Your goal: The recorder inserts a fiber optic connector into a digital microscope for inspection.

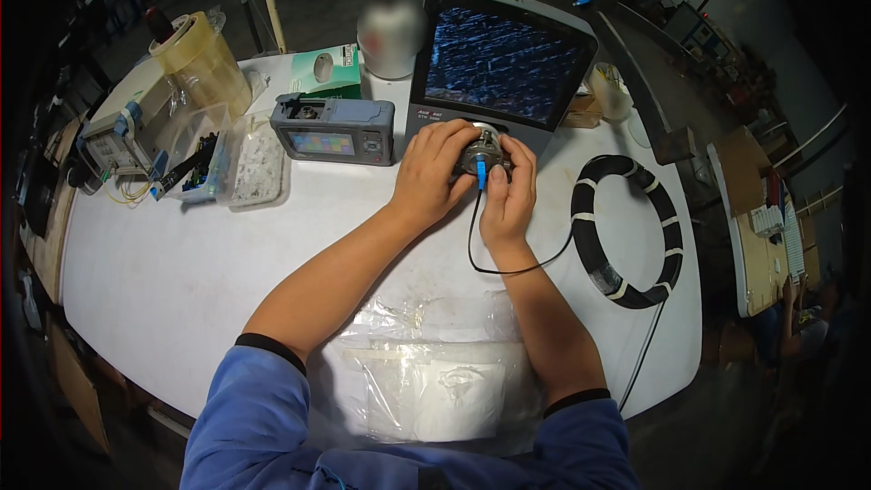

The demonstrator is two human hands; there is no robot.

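Observation:
At the foot of a dark grey screen unit (419, 100), my hands close in on a round metal fixture (482, 147) from both sides. A blue fibre connector (481, 172) sits at the fixture's near side, and its thin black cable (470, 240) loops down and across my right wrist. My left hand (430, 171) is curled against the fixture's left side, its fingertips over the top. The fingers of my right hand (510, 195) bend round the right side, thumb beside the connector. Bright streaks on dark blue fill the screen (499, 59).
Right lies a taped black cable coil (585, 245). Left stand a grey handheld tester (386, 132), a green-white box (340, 86), a white tray (259, 168), a clear bin (218, 168) and tape rolls (204, 59). Plastic bags (381, 381) lie before me. Behind is a white rounded container (390, 50).

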